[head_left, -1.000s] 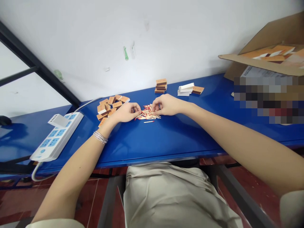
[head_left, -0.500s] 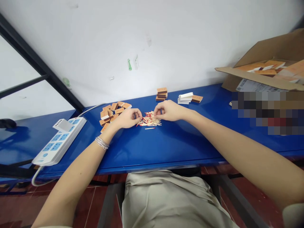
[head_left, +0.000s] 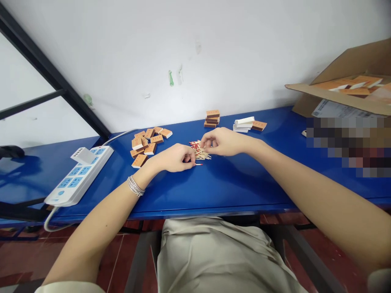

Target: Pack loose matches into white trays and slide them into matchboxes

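Match pile (head_left: 205, 155) is on the blue counter (head_left: 238, 185), between the two hands — red heads mostly toward the back, plain sticks toward the near side, lots of crossing. One loose match (head_left: 199, 164) lies just off the near edge of the pile, red head pointing right.

Left hand (head_left: 179, 157): thumb and index drawn together at the plain end of that loose match, which they partly cover. Can't tell if it's actually gripped. Right hand (head_left: 222, 142): fingers curled at the right side of the pile, partly hiding it. Can't tell if they hold a match.

Further out: jumbled orange matchboxes (head_left: 157, 139) left of the pile, behind the left hand; some lie on others. Short matchbox stack (head_left: 212, 114) behind the right hand, near the wall. Right of that, stacked white cardboard pieces (head_left: 243, 124) with one orange matchbox (head_left: 259, 125) beside them.

Edges: open cardboard box (head_left: 336, 67) at far right, more orange-and-white boxes inside — area below it is pixelated. Power strip (head_left: 73, 182) on the left, white adapter (head_left: 83, 155) plugged in. Silver bracelet (head_left: 135, 186) on the left wrist.
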Demonstrator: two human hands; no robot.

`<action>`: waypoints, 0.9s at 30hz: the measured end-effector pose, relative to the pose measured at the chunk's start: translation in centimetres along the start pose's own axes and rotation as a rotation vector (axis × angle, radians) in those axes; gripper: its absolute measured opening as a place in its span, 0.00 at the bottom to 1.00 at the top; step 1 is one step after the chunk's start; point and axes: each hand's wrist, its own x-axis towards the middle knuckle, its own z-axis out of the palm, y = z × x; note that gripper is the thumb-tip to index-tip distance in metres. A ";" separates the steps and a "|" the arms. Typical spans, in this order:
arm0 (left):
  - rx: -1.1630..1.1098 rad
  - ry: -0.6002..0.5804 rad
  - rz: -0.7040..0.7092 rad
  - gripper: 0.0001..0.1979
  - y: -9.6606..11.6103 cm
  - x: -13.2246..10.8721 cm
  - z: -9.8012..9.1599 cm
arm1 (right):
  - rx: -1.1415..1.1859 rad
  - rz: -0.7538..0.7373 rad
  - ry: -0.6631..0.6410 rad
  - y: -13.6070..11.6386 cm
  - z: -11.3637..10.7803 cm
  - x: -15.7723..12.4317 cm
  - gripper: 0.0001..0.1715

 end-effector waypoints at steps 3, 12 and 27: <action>0.015 -0.002 0.015 0.04 0.1 -0.2 -0.3 | 0.073 0.028 -0.086 -0.3 -0.3 -0.4 0.22; 0.003 -0.075 -0.054 0.04 0.3 -0.5 -0.8 | 0.073 0.020 -0.283 -1.3 -0.4 -0.9 0.13; -0.031 0.034 0.115 0.08 9.9 -4.7 -1.9 | 0.043 -0.076 -0.461 -1.8 0.5 -0.9 0.18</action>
